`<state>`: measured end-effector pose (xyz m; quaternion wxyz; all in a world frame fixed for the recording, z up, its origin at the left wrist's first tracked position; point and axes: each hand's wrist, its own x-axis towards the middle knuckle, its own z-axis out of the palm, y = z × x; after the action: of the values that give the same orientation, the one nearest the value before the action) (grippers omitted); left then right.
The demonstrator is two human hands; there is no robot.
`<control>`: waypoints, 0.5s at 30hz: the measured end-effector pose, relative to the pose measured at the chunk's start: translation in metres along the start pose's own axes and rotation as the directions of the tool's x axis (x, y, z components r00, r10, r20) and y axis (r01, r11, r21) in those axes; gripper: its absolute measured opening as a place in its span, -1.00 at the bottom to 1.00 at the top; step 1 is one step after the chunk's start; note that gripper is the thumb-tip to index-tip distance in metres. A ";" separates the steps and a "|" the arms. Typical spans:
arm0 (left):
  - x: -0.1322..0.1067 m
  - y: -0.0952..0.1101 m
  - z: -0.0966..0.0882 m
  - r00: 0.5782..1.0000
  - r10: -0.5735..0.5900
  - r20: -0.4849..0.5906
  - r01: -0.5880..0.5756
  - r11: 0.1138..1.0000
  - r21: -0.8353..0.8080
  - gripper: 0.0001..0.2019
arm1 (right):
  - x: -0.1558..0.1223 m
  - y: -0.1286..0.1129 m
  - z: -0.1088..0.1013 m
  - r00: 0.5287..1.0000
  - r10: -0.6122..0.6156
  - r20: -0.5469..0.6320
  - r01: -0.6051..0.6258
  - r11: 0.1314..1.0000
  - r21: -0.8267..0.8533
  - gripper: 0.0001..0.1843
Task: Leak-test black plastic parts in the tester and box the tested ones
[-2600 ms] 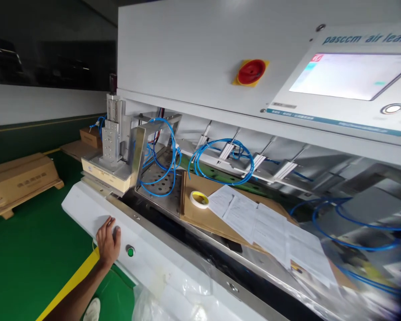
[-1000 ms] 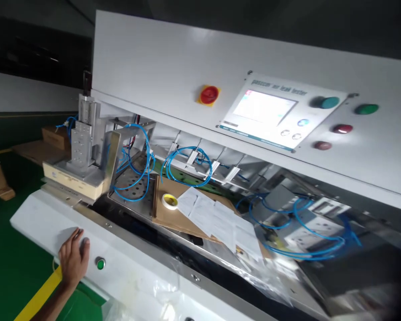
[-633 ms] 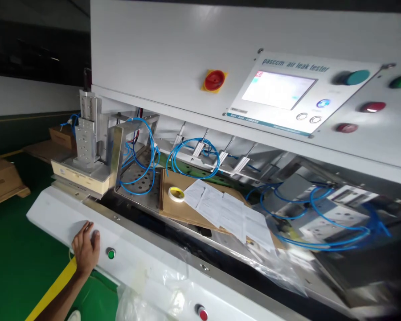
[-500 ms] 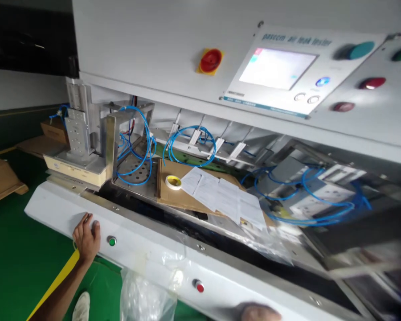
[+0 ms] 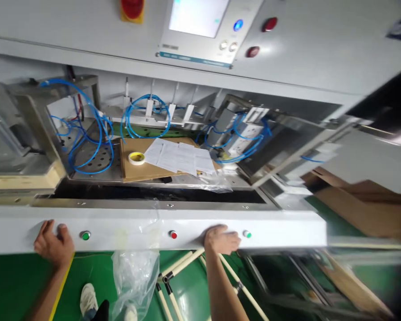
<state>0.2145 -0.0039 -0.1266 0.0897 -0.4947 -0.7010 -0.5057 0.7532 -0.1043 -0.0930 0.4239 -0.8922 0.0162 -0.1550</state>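
Note:
My left hand (image 5: 54, 244) rests on the machine's white front panel (image 5: 127, 223), left of a green push button (image 5: 85, 235). Its thumb stands apart from the loosely bent fingers, and it holds nothing. Farther right, my right hand (image 5: 221, 240) lies on the same panel with the fingers stretched toward a second green button (image 5: 247, 234). A small gap separates its fingertips from that button. Between the hands sits a red button (image 5: 173, 235). A clear plastic bag (image 5: 135, 276) hangs from the panel's edge.
Behind the panel, cardboard (image 5: 137, 173) carries a tape roll (image 5: 137, 158) and paper sheets (image 5: 183, 156). Blue air hoses (image 5: 102, 133) loop beside metal fixtures. A lit screen (image 5: 198, 15) is above. Cream pipe framing (image 5: 177, 267) stands below, with cardboard boxes (image 5: 370, 200) at right.
The view has swung right and levelled. My right hand, earlier only partly in view at the bottom edge, now shows fully on the panel. My left hand stays beside its green button.

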 end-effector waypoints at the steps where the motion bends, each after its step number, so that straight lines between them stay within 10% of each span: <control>1: -0.001 -0.002 0.000 1.000 -0.004 0.008 0.004 1.000 -0.010 -0.51 | 0.000 0.001 -0.001 1.000 -0.005 -0.009 0.005 1.000 0.007 -0.31; 15: -0.005 -0.009 -0.004 0.999 0.034 0.035 -0.033 0.999 -0.022 -0.43 | 0.000 0.010 -0.003 0.998 0.010 -0.059 -0.007 0.999 0.044 -0.26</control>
<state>0.2084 -0.0098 -0.1333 0.0805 -0.5161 -0.6887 -0.5028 0.7537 -0.1132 -0.0984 0.4435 -0.8776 0.0289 -0.1798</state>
